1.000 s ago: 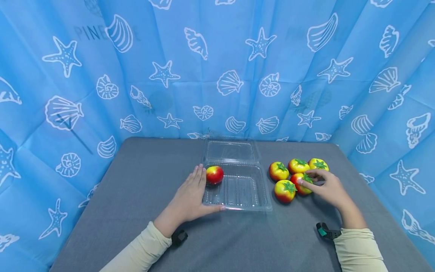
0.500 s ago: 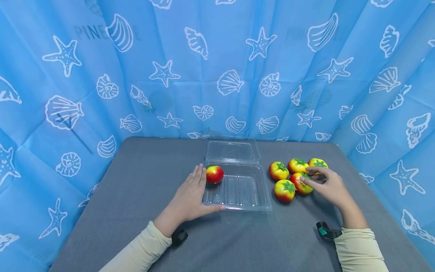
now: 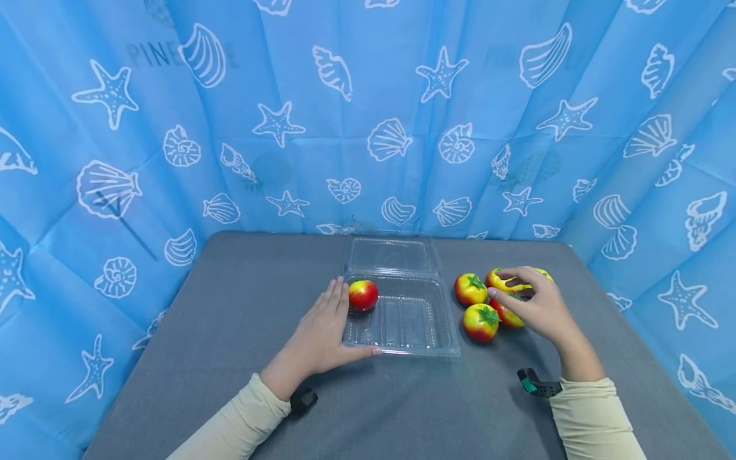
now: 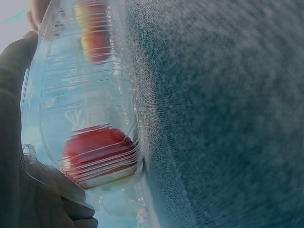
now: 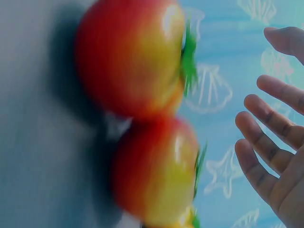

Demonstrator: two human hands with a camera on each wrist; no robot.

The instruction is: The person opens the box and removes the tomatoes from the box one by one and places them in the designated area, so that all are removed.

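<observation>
My left hand [image 3: 319,338] lies along the left side of a clear plastic clamshell box [image 3: 416,326], its fingers straight and its thumb on the front rim. Inside the box, at the left, sits one shiny red-and-yellow tomato [image 3: 363,296], which shows red through the wall in the left wrist view. To the right of the box lies a cluster of several more tomatoes [image 3: 481,322] with green leafy tops. Above this cluster hovers my right hand [image 3: 543,310], partly hiding the rear ones. In the right wrist view its fingers [image 5: 273,121] are spread, apart from the tomatoes [image 5: 154,175].
The box's lid [image 3: 391,255] is folded back toward the rear of the grey cloth-covered table [image 3: 259,287]. A blue curtain [image 3: 356,83] printed with shells and starfish surrounds the table's back and sides. Black straps [image 3: 537,383] show near both wrists.
My right hand has come away from the middle tomato of the cluster and moved a little left and up over it. The left hand and the box have stayed put.
</observation>
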